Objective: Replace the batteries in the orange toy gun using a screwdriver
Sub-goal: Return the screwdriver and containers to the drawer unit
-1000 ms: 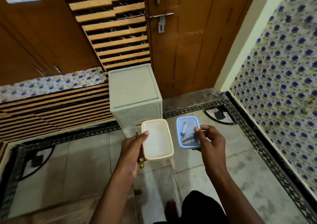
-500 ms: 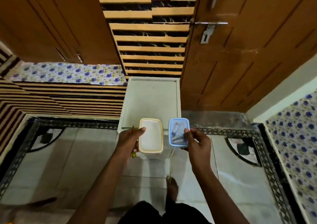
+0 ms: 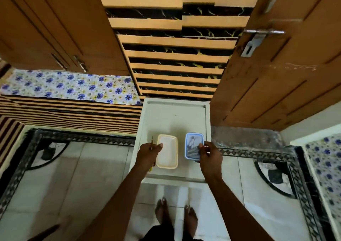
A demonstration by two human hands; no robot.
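My left hand (image 3: 148,153) grips a cream-rimmed plastic box (image 3: 167,151) by its left edge, together with a thin screwdriver (image 3: 152,143) whose yellow handle end shows below the hand. A small blue box (image 3: 193,144) holding several batteries is gripped at its right edge by my right hand (image 3: 209,154). Both boxes are over the front part of a white cabinet top (image 3: 175,118); I cannot tell whether they rest on it. No orange toy gun is in view.
A wooden door (image 3: 276,74) with a metal latch stands to the right of the cabinet. A striped wall panel (image 3: 175,46) is behind it and a flower-patterned ledge (image 3: 70,86) lies to the left. My bare feet (image 3: 175,216) stand on the tiled floor.
I have stepped closer, so the view is now straight down on the cabinet. Both hands have carried the boxes forward over the cabinet top.
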